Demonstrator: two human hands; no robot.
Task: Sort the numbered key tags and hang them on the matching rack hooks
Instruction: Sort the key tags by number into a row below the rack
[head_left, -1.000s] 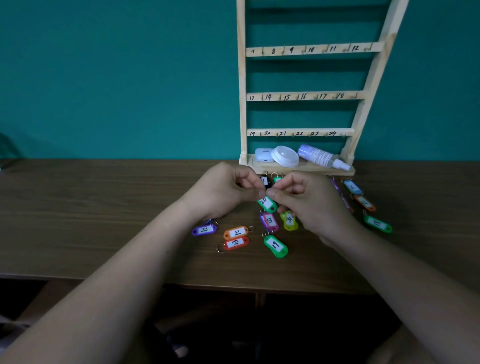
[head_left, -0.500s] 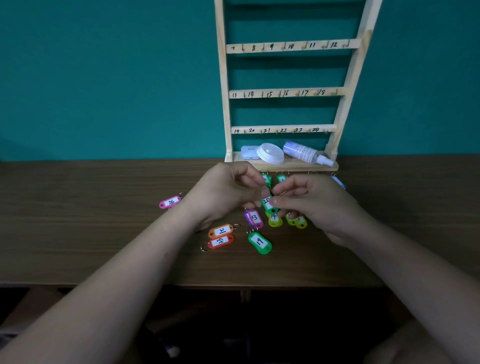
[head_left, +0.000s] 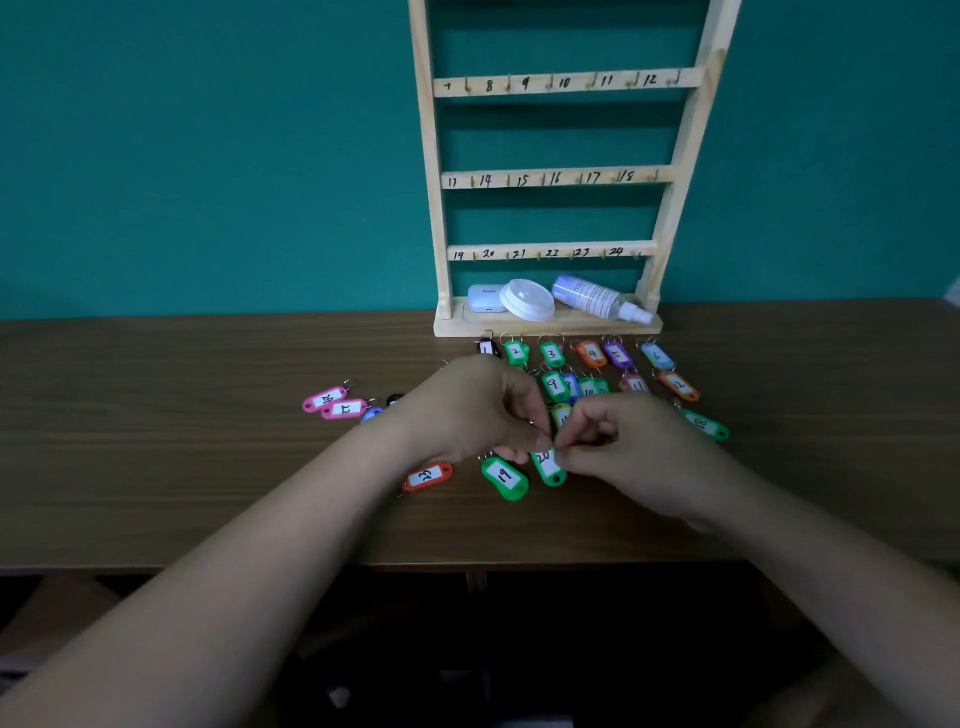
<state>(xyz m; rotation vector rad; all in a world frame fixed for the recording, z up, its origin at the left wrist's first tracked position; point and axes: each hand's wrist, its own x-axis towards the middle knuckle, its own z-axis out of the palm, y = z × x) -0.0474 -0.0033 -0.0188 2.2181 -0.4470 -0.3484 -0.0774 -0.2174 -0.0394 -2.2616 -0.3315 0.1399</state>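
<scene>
Head view, both hands (head_left: 550, 431) pinching glossy green oblong tag 20 (head_left: 548, 466)

Left hand (head_left: 467, 410), right hand (head_left: 631, 454) — tag 20 (head_left: 546, 466)

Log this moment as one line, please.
left hand: pinches tag 20 | right hand: pinches tag 20 | rack: visible hooks bare | stage: sorting

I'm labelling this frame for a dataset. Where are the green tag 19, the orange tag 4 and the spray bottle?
green tag 19 (head_left: 503, 475), head view, on its white label.
orange tag 4 (head_left: 592, 354), head view, on its white label.
spray bottle (head_left: 589, 296), head view, on its body's middle.
</scene>
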